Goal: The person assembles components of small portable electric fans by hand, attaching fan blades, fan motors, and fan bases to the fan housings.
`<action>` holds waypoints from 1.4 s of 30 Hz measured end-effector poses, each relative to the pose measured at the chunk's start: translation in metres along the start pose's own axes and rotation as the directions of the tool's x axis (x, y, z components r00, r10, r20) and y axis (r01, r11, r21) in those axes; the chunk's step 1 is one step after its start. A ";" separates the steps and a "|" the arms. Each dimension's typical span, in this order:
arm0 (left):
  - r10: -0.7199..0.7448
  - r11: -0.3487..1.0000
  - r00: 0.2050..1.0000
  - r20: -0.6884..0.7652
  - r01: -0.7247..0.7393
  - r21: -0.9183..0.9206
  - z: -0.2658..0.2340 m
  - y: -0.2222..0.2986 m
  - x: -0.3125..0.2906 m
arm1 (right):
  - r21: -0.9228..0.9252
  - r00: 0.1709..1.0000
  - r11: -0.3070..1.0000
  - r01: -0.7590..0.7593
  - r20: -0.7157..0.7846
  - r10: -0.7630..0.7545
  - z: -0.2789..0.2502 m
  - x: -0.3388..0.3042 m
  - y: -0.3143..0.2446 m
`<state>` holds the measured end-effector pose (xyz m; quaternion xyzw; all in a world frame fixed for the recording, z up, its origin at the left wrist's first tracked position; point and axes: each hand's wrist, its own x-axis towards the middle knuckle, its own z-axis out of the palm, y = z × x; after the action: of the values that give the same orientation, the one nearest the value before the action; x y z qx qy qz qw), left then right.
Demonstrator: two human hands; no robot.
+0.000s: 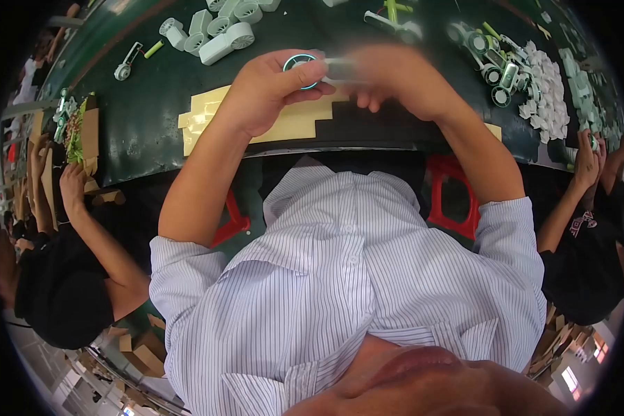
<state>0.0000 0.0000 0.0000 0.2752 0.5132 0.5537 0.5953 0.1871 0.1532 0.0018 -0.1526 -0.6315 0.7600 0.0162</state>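
Note:
My left hand (270, 87) is closed around what looks like a small handheld fan, its round head (301, 57) edged with a teal ring. The thumb lies across the head. A pale handle (334, 69) points from it toward my right hand (399, 80), which is smeared by motion. Whether the right fingers grip the handle or only hover by it cannot be made out. Both hands are above yellow sheets (208, 114) and a black mat (374, 128) at the table's near edge.
Pale green fan housings (222, 41) lie at the back left, near a small part with a yellow-green stick (154, 48). Fan assemblies (503, 80) and heaped white pieces (546, 97) are at the right. Co-workers' hands (73, 182) (588, 156) show on both sides. Red stools (454, 197) stand below.

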 end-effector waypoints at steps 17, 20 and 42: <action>-0.336 0.941 0.941 0.033 0.334 0.046 -0.003 0.009 0.015 | 0.295 0.963 0.918 -0.266 0.114 0.242 -0.013 -0.003 -0.003; 0.168 0.921 0.979 0.112 -0.197 0.336 -0.006 0.001 0.008 | -0.214 0.992 0.970 0.113 -0.023 -0.121 -0.002 -0.012 -0.007; 0.459 0.533 0.873 0.163 -0.418 0.736 0.008 0.013 0.007 | -0.863 0.915 0.438 0.252 0.066 -0.397 0.000 -0.014 -0.021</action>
<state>0.0015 0.0120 0.0121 0.6016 0.6239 0.4284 0.2556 0.1968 0.1548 0.0253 -0.0713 -0.9372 0.3157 0.1305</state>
